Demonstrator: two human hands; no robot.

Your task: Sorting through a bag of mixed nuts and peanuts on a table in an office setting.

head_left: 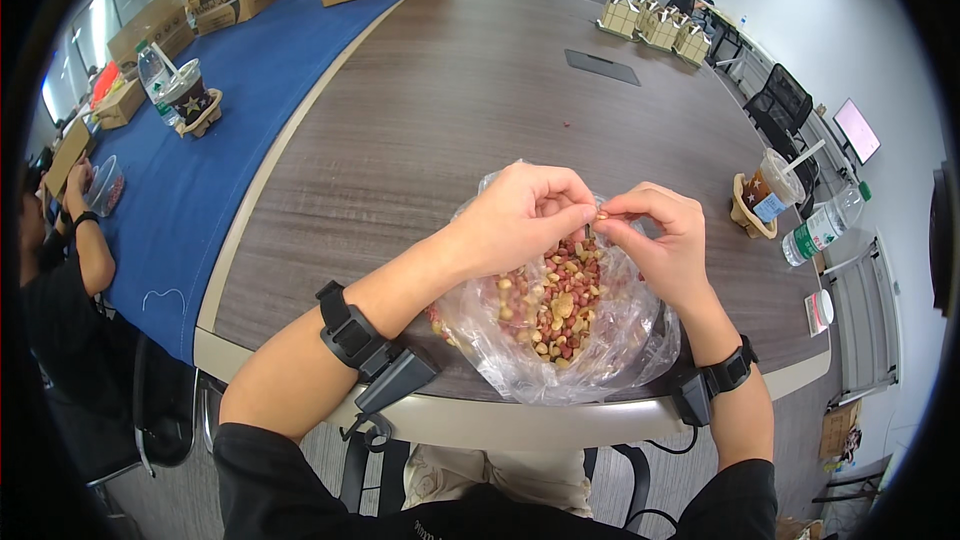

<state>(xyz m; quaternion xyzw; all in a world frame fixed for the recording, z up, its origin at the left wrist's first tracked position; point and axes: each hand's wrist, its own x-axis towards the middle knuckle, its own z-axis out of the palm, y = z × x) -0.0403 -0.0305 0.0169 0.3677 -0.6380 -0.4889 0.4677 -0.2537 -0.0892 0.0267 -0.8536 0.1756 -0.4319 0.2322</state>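
Observation:
A clear plastic bag lies spread on the table near its front edge. Inside it is a heap of peanuts, some with red skins and some pale and bare. Over the far side of the bag, my left hand has its fingers curled and its thumb pressed in; what it grips is hidden. My right hand meets it at the fingertips, pinching a small pale peanut between thumb and forefinger. Dark straps with small boxes circle both my wrists.
At right stand an iced drink in a cardboard holder, a water bottle and a white round tub. Gift boxes and a dark flat panel lie farther back. A co-worker sits at left beside a blue-covered table.

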